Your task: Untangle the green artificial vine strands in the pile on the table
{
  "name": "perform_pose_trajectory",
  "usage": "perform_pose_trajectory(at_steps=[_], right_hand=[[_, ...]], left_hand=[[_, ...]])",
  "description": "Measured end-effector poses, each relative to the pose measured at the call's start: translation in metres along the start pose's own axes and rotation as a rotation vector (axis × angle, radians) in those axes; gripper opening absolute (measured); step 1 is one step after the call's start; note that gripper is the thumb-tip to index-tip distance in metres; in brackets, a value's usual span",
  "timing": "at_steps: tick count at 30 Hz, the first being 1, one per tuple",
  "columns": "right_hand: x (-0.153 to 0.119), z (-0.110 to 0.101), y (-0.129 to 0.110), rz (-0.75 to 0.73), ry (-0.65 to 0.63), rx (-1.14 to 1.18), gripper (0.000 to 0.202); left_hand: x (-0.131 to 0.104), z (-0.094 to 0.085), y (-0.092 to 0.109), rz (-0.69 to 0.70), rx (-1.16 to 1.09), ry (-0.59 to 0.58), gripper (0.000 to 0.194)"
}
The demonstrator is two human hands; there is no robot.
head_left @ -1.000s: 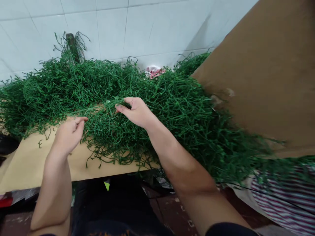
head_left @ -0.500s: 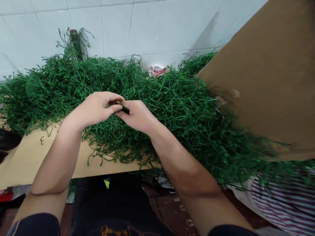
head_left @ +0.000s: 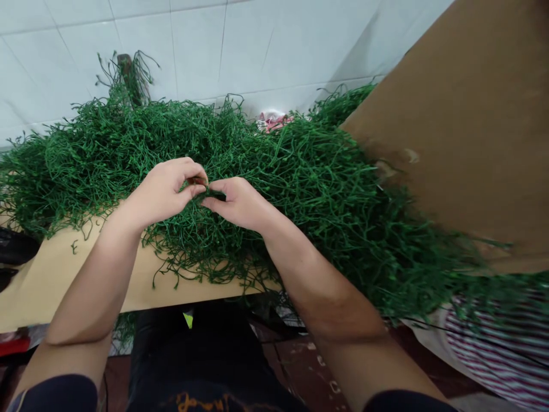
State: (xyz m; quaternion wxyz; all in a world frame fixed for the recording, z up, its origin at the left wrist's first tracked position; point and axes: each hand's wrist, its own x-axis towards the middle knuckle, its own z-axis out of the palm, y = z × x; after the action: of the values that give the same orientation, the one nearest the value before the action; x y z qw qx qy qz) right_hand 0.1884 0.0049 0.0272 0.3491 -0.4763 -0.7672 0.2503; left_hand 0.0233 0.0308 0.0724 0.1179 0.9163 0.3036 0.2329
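Observation:
A long heap of thin green stems with small knobbed tips covers most of the work surface. Over its middle, my left hand pinches a bit of green stem between thumb and fingers. Just to the right is my right hand, its thumb and index finger apart and close to the left fingertips. A dark green piece shows between the right fingers, but whether they grip it is unclear.
Brown paper lies under the heap along the near edge. A large brown board leans at the right. White tiled wall stands behind. Pink-and-white material sits by the wall, striped fabric at lower right.
The left fingertips have shifted slightly left, and the right thumb and index finger have spread a little. The view has moved slightly.

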Motion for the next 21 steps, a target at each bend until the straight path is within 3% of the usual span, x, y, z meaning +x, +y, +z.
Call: perform_pose_trajectory(at_steps=[4,8,11,17,19,21], right_hand=[[-0.003,-0.001,-0.005,0.054,-0.013,0.053,0.022],[-0.007,-0.002,-0.004,0.076,-0.024,0.159,0.026],[-0.009,-0.003,0.004,0.078,0.005,0.279,0.027],[-0.009,-0.007,0.008,0.125,0.126,0.547,0.045],[-0.008,-0.008,0.006,0.175,0.125,0.620,0.052],[-0.008,-0.008,0.004,0.221,0.129,0.677,0.059]], left_hand=[[0.000,0.002,-0.003,-0.095,-0.154,0.174,0.011],[0.000,-0.012,-0.016,-0.214,-0.590,0.586,0.008],[-0.004,-0.026,-0.029,-0.328,-0.804,0.769,0.012],[-0.013,-0.032,-0.061,-0.482,-0.696,0.922,0.009],[-0.014,-0.024,-0.074,-0.535,-0.571,0.889,0.008],[-0.015,-0.013,-0.085,-0.578,-0.445,0.785,0.012]])
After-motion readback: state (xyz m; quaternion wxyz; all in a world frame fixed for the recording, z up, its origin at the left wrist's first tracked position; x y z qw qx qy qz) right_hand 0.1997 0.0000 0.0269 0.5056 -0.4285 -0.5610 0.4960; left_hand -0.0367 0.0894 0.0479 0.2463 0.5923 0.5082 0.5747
